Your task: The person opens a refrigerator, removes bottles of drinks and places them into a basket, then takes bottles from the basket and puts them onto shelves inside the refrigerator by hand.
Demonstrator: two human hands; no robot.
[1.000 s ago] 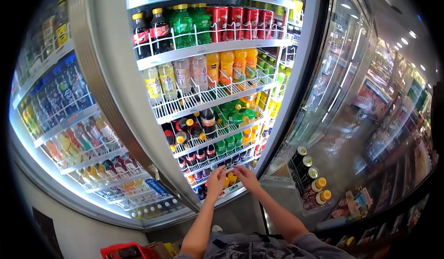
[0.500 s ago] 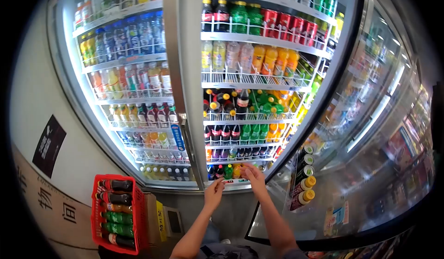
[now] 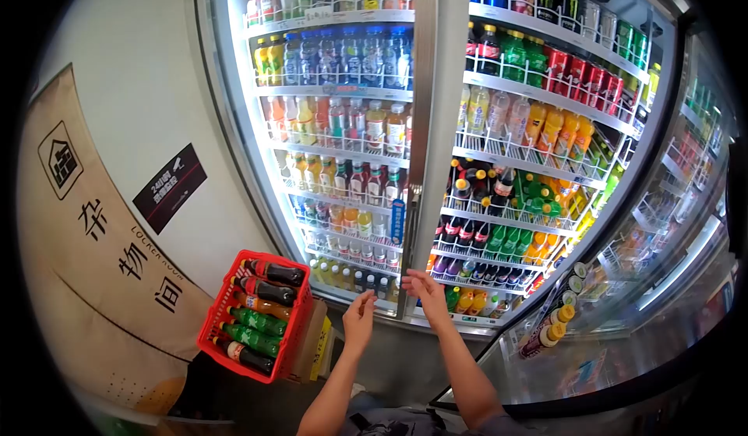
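Note:
In the head view my left hand [image 3: 359, 319] is raised in front of the fridges, its fingers loosely bent and nothing in them. Just right of it and a little higher, my right hand [image 3: 426, 292] also holds nothing, with its fingers apart. The hands do not touch each other. Behind my right hand, the lowest shelf of the right fridge holds orange drink bottles [image 3: 464, 302]. To the left stands a red basket [image 3: 294, 331] with cola bottles [image 3: 269, 290], an orange drink bottle [image 3: 263, 307] and green bottles [image 3: 251, 339] lying in it.
A cardboard box [image 3: 318, 338] sits beside and under the basket. The right fridge's glass door [image 3: 499, 370] stands open on the right, with cans and bottles [image 3: 547, 335] seen near it. The left fridge's glass door [image 3: 343, 151] is closed. A white wall [image 3: 148, 93] borders the left.
My view has swung left, so the fridges and basket now appear farther right, and more of the left wall shows. Both hands stay raised, holding nothing.

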